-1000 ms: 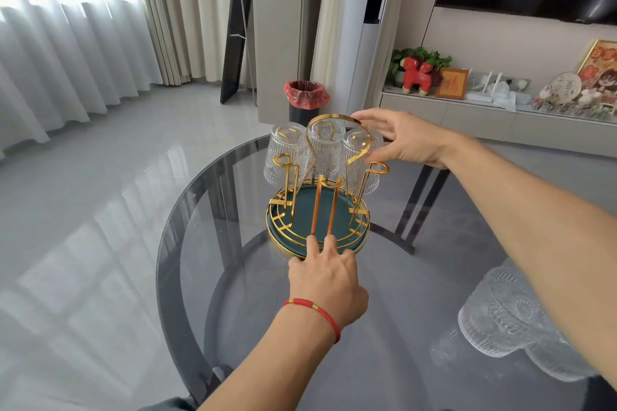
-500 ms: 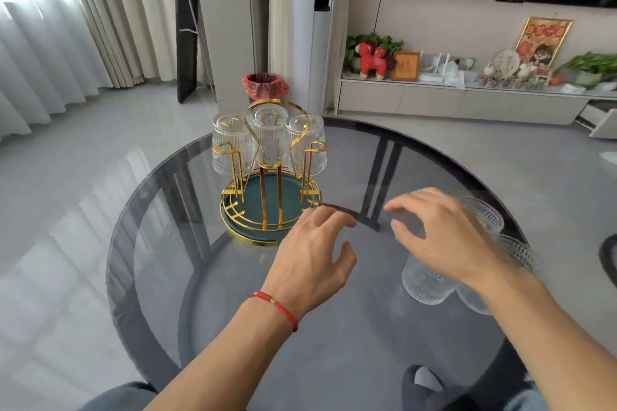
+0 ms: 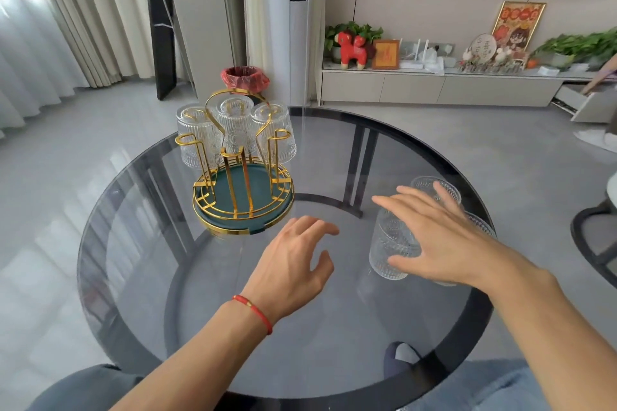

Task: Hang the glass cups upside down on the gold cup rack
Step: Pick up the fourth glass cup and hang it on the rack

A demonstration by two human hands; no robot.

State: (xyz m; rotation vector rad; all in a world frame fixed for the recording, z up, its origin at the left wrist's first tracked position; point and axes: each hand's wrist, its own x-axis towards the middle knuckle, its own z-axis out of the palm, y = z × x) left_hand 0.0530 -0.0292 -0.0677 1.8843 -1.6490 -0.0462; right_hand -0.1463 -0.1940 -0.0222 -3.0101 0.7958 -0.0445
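Note:
The gold cup rack (image 3: 242,207) with its teal base stands at the far left of the round glass table (image 3: 200,294). Three ribbed glass cups (image 3: 233,127) hang upside down on its far pegs; the near pegs are bare. Three more glass cups stand at the right: the nearest cup (image 3: 389,243), one behind it (image 3: 424,185), and one mostly hidden under my wrist (image 3: 482,225). My right hand (image 3: 434,237) hovers spread over the nearest cup, fingers apart, holding nothing. My left hand (image 3: 293,264) floats open above the table, just right of the rack's base.
A bin with a red bag (image 3: 244,77) stands on the floor behind the rack. A low cabinet with ornaments (image 3: 434,87) runs along the back wall. A dark chair (image 3: 597,237) sits at the table's right. My knees show under the near table edge.
My right hand has left the rack and come down over the loose cups at the right. My left hand has let go of the rack's base and drifted right. The camera turned right.

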